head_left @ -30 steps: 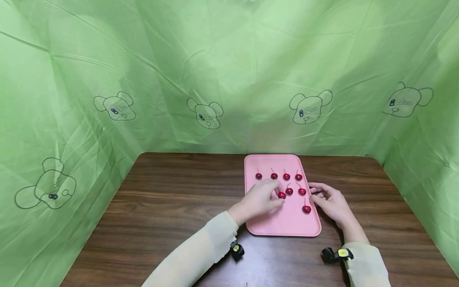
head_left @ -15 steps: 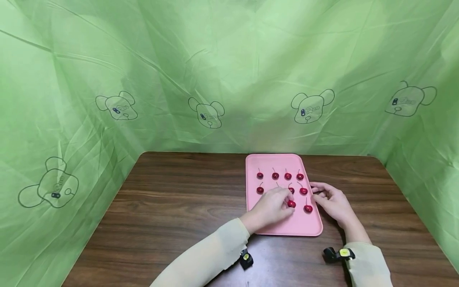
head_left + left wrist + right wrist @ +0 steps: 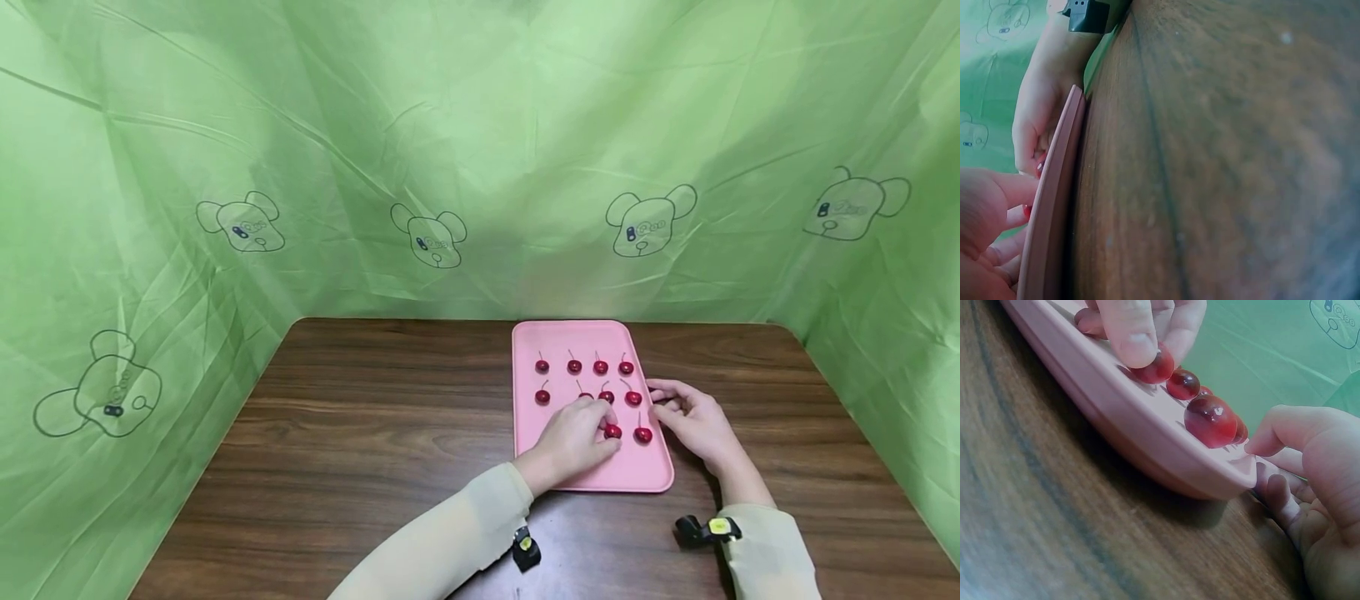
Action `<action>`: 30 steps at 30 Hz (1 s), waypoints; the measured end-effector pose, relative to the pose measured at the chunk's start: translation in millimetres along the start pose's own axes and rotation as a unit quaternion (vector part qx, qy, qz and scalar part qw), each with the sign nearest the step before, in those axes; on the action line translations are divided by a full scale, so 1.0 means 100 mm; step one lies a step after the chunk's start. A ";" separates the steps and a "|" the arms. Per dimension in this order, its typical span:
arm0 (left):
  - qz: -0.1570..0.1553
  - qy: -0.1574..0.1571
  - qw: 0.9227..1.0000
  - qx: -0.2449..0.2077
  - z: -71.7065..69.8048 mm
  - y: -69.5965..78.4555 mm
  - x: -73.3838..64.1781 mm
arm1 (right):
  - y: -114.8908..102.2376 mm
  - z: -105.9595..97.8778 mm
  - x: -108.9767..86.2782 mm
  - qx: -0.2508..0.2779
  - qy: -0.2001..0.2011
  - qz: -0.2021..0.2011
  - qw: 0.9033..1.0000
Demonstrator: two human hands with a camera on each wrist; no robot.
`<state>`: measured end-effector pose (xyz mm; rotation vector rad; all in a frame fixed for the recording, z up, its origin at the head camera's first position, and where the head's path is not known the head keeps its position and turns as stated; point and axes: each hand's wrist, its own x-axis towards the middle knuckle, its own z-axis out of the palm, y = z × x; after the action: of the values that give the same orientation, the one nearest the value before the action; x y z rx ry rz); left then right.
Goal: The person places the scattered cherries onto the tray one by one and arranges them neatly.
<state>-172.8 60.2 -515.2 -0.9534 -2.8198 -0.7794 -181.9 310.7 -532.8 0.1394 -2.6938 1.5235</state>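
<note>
A pink tray [image 3: 570, 337] carries several red cherries with stems, set out in rows. My left hand [image 3: 576, 437] pinches one cherry [image 3: 613, 431] between thumb and fingertips, low over the tray's front part. To its right lies another cherry [image 3: 642, 435], close to the tray's right edge. In the right wrist view the held cherry [image 3: 1156, 365] sits under the left thumb. My right hand [image 3: 697, 427] holds the tray's right rim, thumb at the top of the edge and fingers curled beside it. One cherry of the middle row is partly hidden behind the left hand.
The tray lies on a brown wooden table [image 3: 360, 417]. A green cloth [image 3: 525, 150] with bear-head drawings surrounds the table at the back and sides. A black strap camera [image 3: 527, 550] hangs at the left sleeve, and another strap camera [image 3: 705, 532] at the right.
My left hand has moved right and toward the front of the tray with the cherry, uncovering the left cherry of the middle row. The right hand stays at the rim.
</note>
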 end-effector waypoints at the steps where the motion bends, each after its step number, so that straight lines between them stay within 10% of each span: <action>1: 0.000 0.000 1.000 0.001 0.00 0.00 0.00 | 0.00 0.00 0.00 0.000 0.000 0.000 1.000; 17: -0.022 -0.030 0.999 -0.010 -0.16 -0.02 -0.08 | 0.04 -0.03 -0.03 -0.007 -0.002 0.027 1.000; 23: 0.021 -0.015 1.000 0.004 -0.60 -0.22 -0.28 | -0.07 -0.19 -0.08 -0.005 -0.011 0.015 1.000; 30: 0.073 0.030 0.996 0.045 -1.31 -0.85 -0.70 | -0.34 -0.68 -0.09 -0.150 0.010 -0.120 0.981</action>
<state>-178.9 -99.8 -454.6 -1.0888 -2.6722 -0.6469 -169.8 351.7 -469.8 0.4148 -2.7306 1.0364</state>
